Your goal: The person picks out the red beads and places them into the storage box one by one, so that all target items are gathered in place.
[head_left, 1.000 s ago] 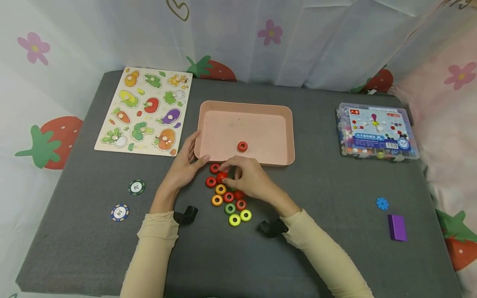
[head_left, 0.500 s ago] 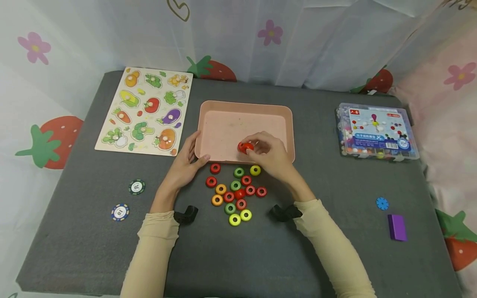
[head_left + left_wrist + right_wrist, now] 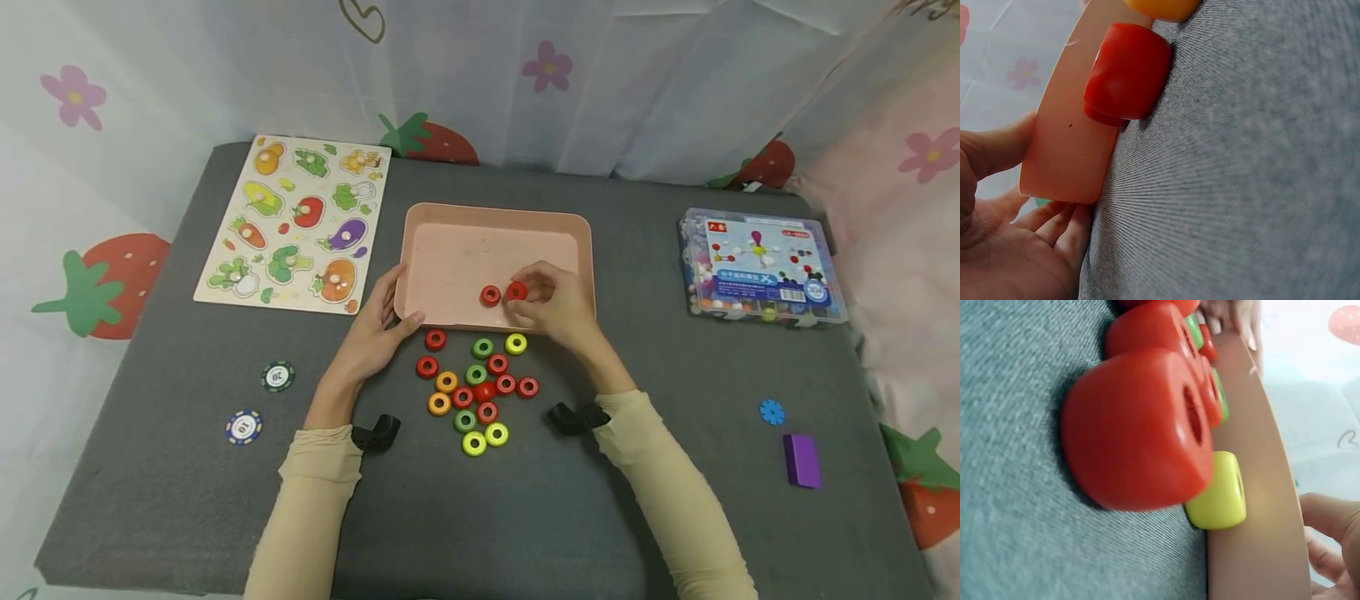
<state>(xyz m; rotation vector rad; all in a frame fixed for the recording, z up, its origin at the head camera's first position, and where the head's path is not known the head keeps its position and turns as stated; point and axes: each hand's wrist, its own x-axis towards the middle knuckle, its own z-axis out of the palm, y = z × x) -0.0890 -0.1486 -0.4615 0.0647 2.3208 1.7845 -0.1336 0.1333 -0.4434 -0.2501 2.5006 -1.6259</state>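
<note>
In the head view, my left hand (image 3: 371,333) grips the left front corner of a pink tray (image 3: 450,312), thumb at the front rim and fingers along the left side. Over the tray's right front part, my right hand (image 3: 558,308) has its thumb and fingertips around a red ring bead (image 3: 516,290). A second red bead (image 3: 490,296) lies in the tray just left of it. Several red, orange, green and yellow beads (image 3: 474,443) lie loose on the table before the tray. A red bead (image 3: 1129,72) shows close to the tray wall in the left wrist view.
A vegetable puzzle board (image 3: 292,229) lies back left, with two poker chips (image 3: 277,376) in front of it. A clear box of coloured pieces (image 3: 763,267) sits back right. Nearer on the right are a blue toothed disc (image 3: 772,412) and a purple block (image 3: 802,461).
My right hand has carried a red bead from the loose group into the tray, then shifted slightly right, setting it beside the first. My left hand has stayed at the tray corner.
</note>
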